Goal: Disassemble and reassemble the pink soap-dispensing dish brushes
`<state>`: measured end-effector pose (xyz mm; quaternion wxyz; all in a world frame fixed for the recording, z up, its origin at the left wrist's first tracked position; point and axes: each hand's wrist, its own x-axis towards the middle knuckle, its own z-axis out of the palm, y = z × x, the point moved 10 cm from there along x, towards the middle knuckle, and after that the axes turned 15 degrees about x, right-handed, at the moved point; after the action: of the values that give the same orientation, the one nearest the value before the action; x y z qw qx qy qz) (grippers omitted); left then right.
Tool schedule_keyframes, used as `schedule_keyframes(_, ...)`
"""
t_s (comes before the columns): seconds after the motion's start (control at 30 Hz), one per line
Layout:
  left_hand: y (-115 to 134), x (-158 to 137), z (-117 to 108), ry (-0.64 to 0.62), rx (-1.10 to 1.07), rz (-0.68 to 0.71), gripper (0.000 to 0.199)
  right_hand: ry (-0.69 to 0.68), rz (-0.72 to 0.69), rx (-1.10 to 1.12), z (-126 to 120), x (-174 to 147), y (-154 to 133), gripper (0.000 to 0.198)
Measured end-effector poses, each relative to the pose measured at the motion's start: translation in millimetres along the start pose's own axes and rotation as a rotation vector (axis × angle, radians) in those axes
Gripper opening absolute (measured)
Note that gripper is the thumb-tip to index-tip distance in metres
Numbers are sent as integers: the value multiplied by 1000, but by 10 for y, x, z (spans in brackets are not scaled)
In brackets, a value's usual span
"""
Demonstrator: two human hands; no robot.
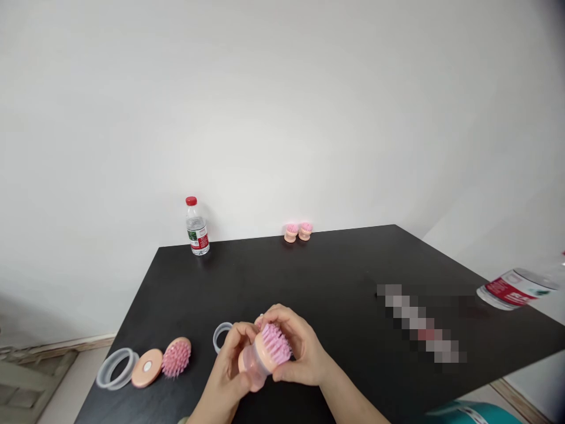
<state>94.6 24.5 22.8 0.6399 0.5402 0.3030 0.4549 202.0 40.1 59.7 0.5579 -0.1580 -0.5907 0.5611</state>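
Note:
Between both hands, above the near part of the table, is a small scrub brush (pixel 261 357) with pink bristles, a peach rim and a translucent body. My left hand (pixel 229 368) grips its body and base end. Around the bristle end curl the fingers of my right hand (pixel 302 347). The brush tilts with its bristles toward the upper right. Behind my left fingers, a clear ring (pixel 216 338) lies on the table, partly hidden. Another pinkish part just behind the hands is mostly covered, so I cannot make out what it is.
On the black table (pixel 335 282), clear rings (pixel 102 377), a peach disc (pixel 147 368) and a pink bristle head (pixel 177 358) lie at left. Two brushes (pixel 291 234) stand at the back, right of a water bottle (pixel 198 232). Another bottle (pixel 507 290) is at right, near a pixelated strip.

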Motion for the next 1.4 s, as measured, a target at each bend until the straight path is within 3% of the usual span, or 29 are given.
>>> schedule_keyframes(0.17, -95, -7, 119, -133, -189, -136, 41, -20, -45, 33, 15, -3, -38, 72)
schedule_keyframes(0.3, -169, -5, 130, -159, -205, -199, 29, -35, -51, 31, 35, 0, -41, 71)
schedule_keyframes(0.6, -25, 19, -33, -10, -55, -37, 73, -5, -55, 41, -1, 6, -47, 71)
schedule_keyframes(0.83, -105, -20, 135, -175, -198, -142, 50, 4, -74, 47, -14, -6, -53, 72)
schedule_keyframes(0.97, -115, -8, 125, -158, -134, -168, 35, 2, -70, 47, -15, 2, -50, 73)
schedule_keyframes(1.3, -79, 33, 44, -112, 12, -81, 69, -4, -67, 44, -13, 6, -53, 71)
schedule_keyframes(1.4, -74, 19, 53, -110, 12, -75, 70, 12, -68, 30, -27, 7, -53, 72)
